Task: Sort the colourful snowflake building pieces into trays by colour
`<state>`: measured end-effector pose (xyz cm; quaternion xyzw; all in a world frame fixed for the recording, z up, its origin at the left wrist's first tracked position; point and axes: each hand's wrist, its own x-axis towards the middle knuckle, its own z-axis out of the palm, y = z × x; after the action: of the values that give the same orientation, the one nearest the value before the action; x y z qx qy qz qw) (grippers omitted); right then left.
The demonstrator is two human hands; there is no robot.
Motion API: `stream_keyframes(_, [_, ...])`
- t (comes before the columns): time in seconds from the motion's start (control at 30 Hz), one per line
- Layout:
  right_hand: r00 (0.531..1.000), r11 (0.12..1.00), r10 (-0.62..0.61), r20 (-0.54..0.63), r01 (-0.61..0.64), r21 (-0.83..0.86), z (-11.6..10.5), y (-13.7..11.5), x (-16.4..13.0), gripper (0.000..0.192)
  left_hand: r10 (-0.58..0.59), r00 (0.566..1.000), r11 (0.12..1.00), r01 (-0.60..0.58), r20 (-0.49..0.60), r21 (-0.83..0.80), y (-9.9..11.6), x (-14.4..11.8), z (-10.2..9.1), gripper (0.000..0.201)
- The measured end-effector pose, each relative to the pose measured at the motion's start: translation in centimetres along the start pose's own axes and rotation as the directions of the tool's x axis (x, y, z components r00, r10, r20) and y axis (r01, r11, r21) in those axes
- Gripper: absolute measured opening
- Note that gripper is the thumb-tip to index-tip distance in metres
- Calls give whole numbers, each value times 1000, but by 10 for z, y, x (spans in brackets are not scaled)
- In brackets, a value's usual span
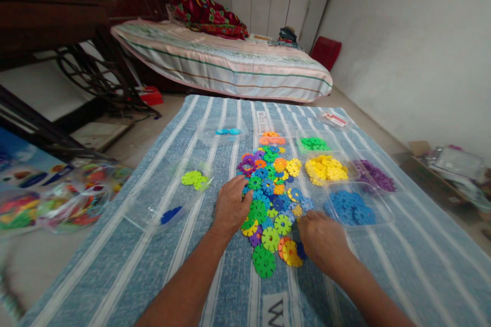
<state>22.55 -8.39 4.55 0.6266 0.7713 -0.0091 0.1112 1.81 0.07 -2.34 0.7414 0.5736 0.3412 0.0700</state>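
Note:
A mixed pile of flat, notched plastic discs (268,199) in green, yellow, blue, orange and purple lies in the middle of the cloth. My left hand (231,208) rests at the pile's left edge, thumb and forefinger apart, with the other fingertips partly hidden. At the right edge, my right hand (321,239) has its fingers curled together and pointing down; whatever is in them is hidden. Beside it are a dark blue disc (302,251) and a yellow disc (291,254). A large green disc (264,261) lies at the near end.
Clear boxes hold sorted discs: yellow (326,168), blue (352,208), purple (374,176), green (314,144), orange (272,138), light blue (228,132). Left is a box with lime (195,179) and dark blue discs (171,214). A bed (230,69) stands behind.

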Motion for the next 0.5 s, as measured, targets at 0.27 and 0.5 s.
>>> stream_keyframes(0.27, [967,993,77,-243,-95,-66,-27,37,8,24,2,1000,1000,-2,9,14,-1,0,1,27])
stream_keyframes(0.5, [885,948,265,-383,-311,-64,-40,53,14,25,13,1000,1000,-13,0,23,0,0,0,28])
